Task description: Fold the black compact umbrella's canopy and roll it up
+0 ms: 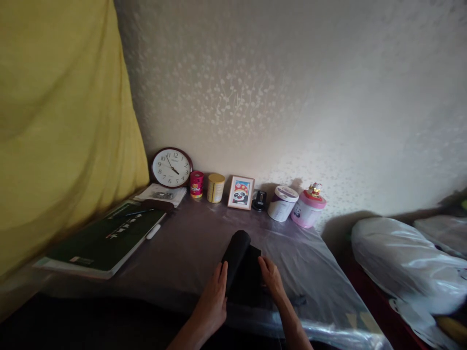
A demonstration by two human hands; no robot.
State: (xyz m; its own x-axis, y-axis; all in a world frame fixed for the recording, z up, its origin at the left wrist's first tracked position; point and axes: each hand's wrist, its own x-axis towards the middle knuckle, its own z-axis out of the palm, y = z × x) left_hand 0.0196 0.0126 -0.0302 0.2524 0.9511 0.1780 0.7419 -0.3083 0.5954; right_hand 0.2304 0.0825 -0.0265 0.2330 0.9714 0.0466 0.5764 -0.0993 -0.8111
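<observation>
A black roll (237, 250) of soft-looking sheet material, perhaps cloth, lies at the near middle of the table, its loose end spread flat to the right. My left hand (218, 291) grips the roll's left side, fingers closed along it. With fingers bent, my right hand (270, 274) holds the right edge of the loose end. The underside of the roll is hidden, and its exact kind is unclear. A small dark strip (299, 300) lies just right of my right wrist.
The table (182, 243) has a shiny plastic cover. A green board-like book (105, 238) lies left, near a yellow curtain (65, 121). Along the wall stand a clock (171, 167), red can (196, 184), yellow can (216, 188), panda picture (241, 193) and two tubs (282, 204). White bags (404, 257) lie right.
</observation>
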